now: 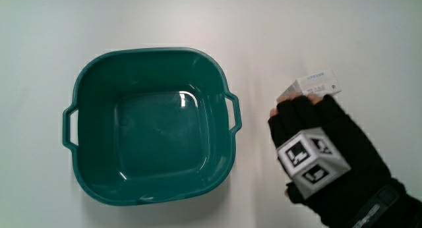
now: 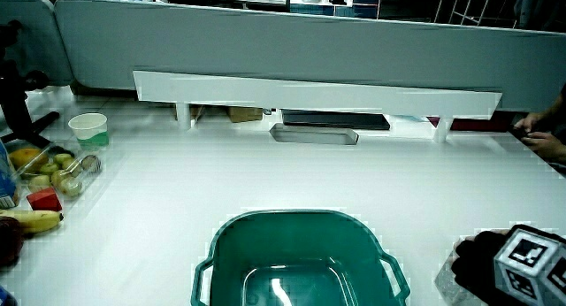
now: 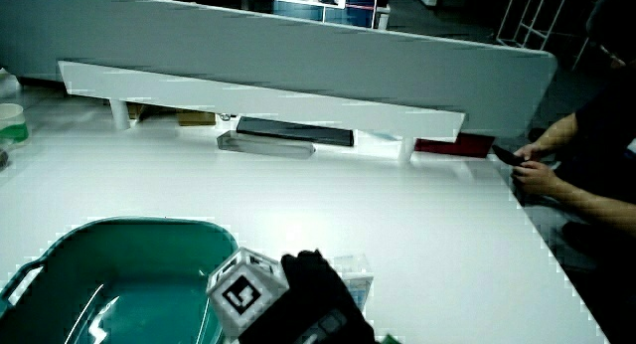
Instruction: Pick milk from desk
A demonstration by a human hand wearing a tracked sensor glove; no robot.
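Observation:
The milk is a small white carton [image 1: 318, 83] with blue print, lying on the white desk beside the teal basin [image 1: 151, 54]. The hand [image 1: 300, 104] in the black glove lies over the end of the carton nearer to the person, its fingers curled around it. The patterned cube [image 1: 310, 159] sits on the back of the hand. In both side views the carton [image 3: 354, 274] [image 2: 447, 272] shows only partly, next to the hand [image 3: 310, 289] [image 2: 493, 260] and beside the basin [image 3: 119, 226] [image 2: 292, 216]. I cannot tell whether the carton still rests on the desk.
The basin holds nothing. In a side view a paper cup [image 2: 88, 129], a banana [image 2: 32, 220] and other fruit lie at the table's edge. A low white shelf [image 2: 318, 90] with a dark flat item [image 2: 336, 120] under it runs along the partition.

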